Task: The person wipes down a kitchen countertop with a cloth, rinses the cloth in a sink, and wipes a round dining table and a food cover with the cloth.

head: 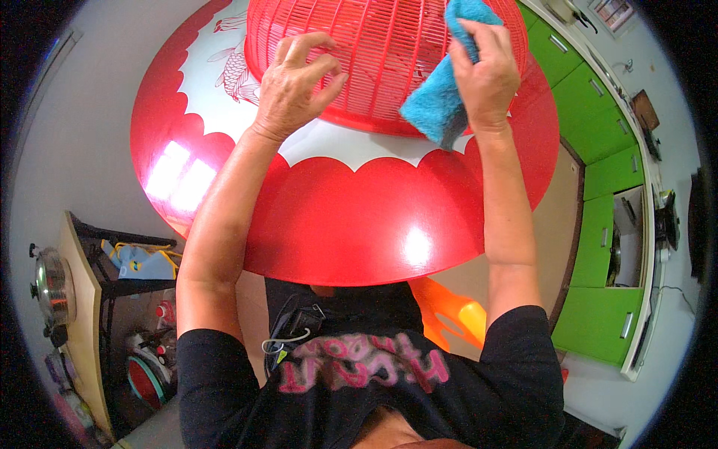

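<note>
A large red plastic slatted food cover [370, 62] rests on a round red and white table [348, 219] with a scalloped pattern and fish drawings. At the cover's left front, my left hand [300, 81] is raised with its fingers curled and apart; whether a fingertip touches the slats, I cannot tell. On the right side, my right hand [488, 73] pinches a blue cloth [437, 101], which hangs down over the cover's slats, its lower end near the cover's rim. The far part of the cover runs out of view at the top.
Green cabinets [597, 325] with a pale counter curve along the right. At the left, a shelf unit [84, 314] bears a steel pot [56, 286] on top and a blue-and-yellow bag [146, 262] inside. An orange plastic seat [449, 308] shows beneath the table's near edge.
</note>
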